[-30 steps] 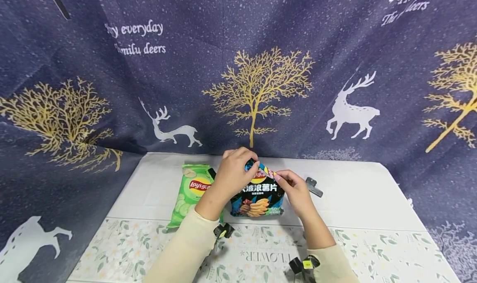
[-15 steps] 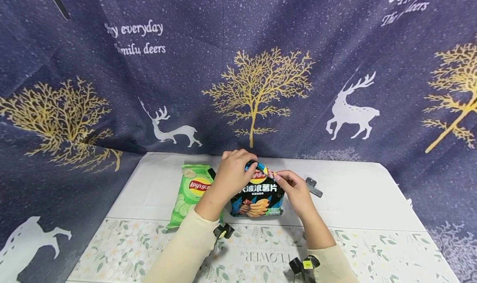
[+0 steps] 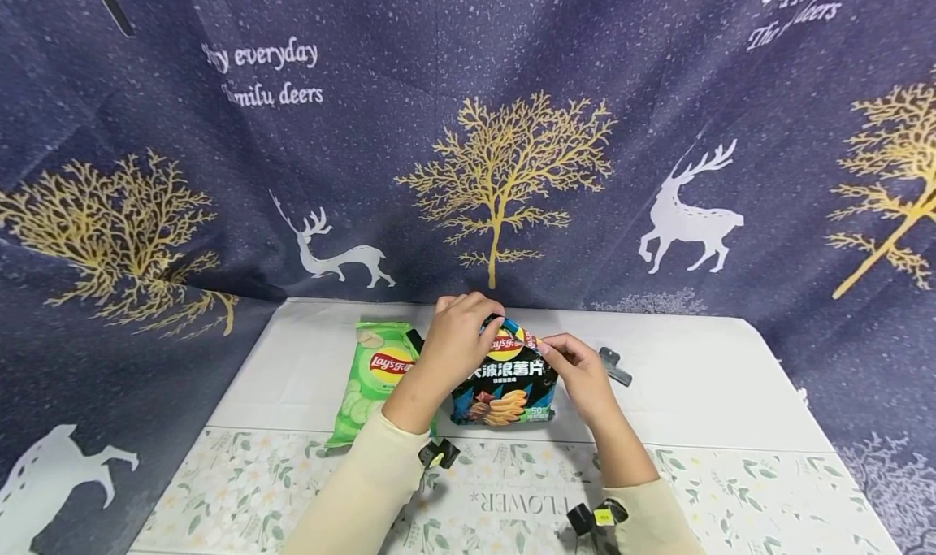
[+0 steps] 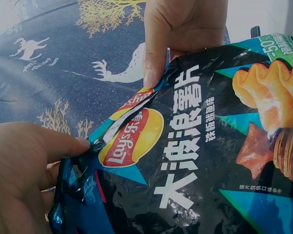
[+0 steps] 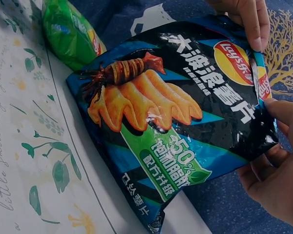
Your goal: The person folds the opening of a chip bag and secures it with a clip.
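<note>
A black and blue Lay's potato chip bag (image 3: 504, 384) stands in the middle of the table, its top edge folded over toward the front. My left hand (image 3: 461, 336) pinches the fold's left end between thumb and fingers. At the right end, the thumb and fingers of my right hand (image 3: 585, 376) pinch the same folded strip. In the left wrist view, the strip (image 4: 132, 105) runs between both thumbs with a pale line along it. A green Lay's chip bag (image 3: 373, 384) lies to the left, partly hidden by my left forearm.
Right of my right hand lies a dark clip (image 3: 616, 366). Another small black item (image 3: 415, 340) shows between the green bag and my left hand. A flowered cloth (image 3: 512, 490) covers the table's front part. Behind the table hangs a dark blue deer-and-tree curtain (image 3: 439, 132).
Both hands stay in nearly the same place on the black bag. The folded strip at its top shows slightly less of its printed face.
</note>
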